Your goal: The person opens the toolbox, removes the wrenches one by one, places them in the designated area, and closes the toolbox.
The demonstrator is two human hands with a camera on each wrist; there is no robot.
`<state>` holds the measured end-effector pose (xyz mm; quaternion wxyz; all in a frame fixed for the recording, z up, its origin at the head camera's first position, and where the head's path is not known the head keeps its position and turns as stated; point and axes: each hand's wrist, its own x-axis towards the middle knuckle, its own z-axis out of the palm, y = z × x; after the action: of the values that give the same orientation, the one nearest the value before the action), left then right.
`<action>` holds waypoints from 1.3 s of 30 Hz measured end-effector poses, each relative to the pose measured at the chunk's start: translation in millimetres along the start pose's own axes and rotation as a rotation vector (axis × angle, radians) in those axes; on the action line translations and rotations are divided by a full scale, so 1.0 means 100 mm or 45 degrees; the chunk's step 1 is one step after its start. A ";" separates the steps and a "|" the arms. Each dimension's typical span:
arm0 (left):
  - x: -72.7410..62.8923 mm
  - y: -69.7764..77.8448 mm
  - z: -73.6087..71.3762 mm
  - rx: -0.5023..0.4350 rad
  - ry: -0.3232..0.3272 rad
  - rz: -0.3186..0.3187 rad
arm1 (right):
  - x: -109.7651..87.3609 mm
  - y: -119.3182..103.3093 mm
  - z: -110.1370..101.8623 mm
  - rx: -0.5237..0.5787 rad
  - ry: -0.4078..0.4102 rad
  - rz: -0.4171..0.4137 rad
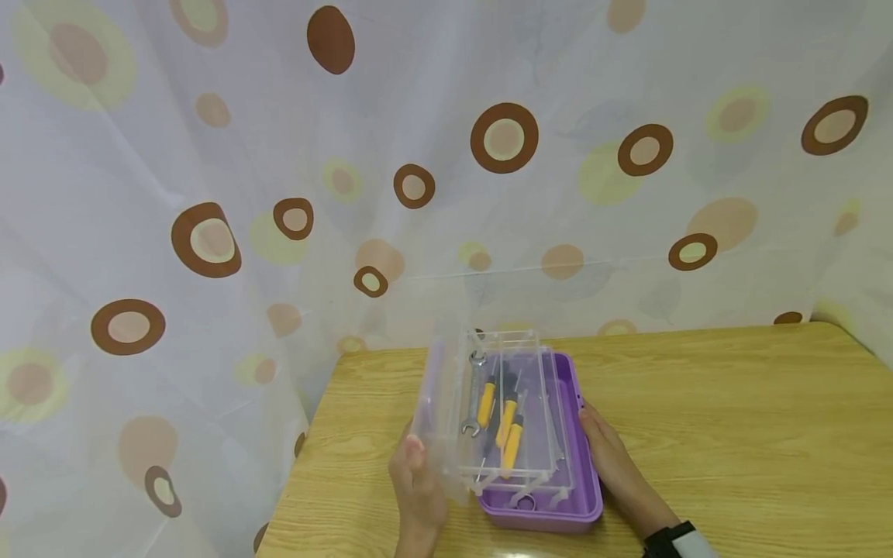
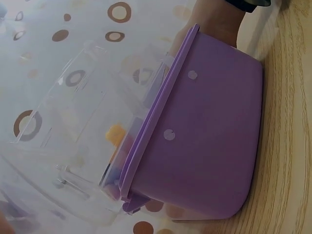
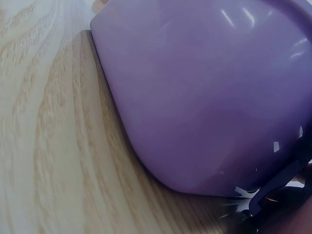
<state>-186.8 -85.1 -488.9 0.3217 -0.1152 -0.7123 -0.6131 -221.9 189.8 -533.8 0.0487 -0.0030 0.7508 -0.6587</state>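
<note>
Purple toolbox (image 1: 580, 484), opened.
The clear lid (image 1: 441, 418) is gripped by left fingers (image 1: 415, 451); the toolbox is touched by right fingers (image 1: 595, 426), curl indiscernible.

Patterned sheet backdrop behind a wood-grain desk.
Sheet (image 1: 446, 85): off-white, printed with brown rings, solid brown ovals, tan and pale-yellow dots; hangs across the back, wraps down the left side and shows again at far right. Soft folds on the left, faint horizontal crease low on the back. Desk (image 1: 732, 434): yellowish-tan, grain runs roughly side to side in the head view, far right corner rounded, rear edge right by the sheet. Light's fairly even; small bright glare on the desk at bottom centre. Grain reads paler in the right wrist view.
</note>
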 end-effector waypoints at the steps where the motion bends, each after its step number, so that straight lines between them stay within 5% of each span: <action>1: 0.00 0.00 0.00 0.010 0.010 0.003 | 0.00 0.00 0.00 0.004 -0.006 0.003; 10: 0.01 -0.01 -0.05 0.144 0.215 0.069 | 0.00 0.04 0.00 0.025 -0.015 0.022; 25: 0.07 -0.03 -0.11 -0.124 0.207 -0.017 | -0.01 0.03 -0.01 0.022 -0.012 0.023; 39: 0.08 0.01 -0.12 -0.076 0.237 -0.152 | 0.01 0.05 0.00 0.040 -0.021 0.008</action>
<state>-188.6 -98.5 -482.4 0.3458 -0.0248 -0.6663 -0.6602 -223.0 190.2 -538.4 0.0569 -0.0053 0.7400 -0.6701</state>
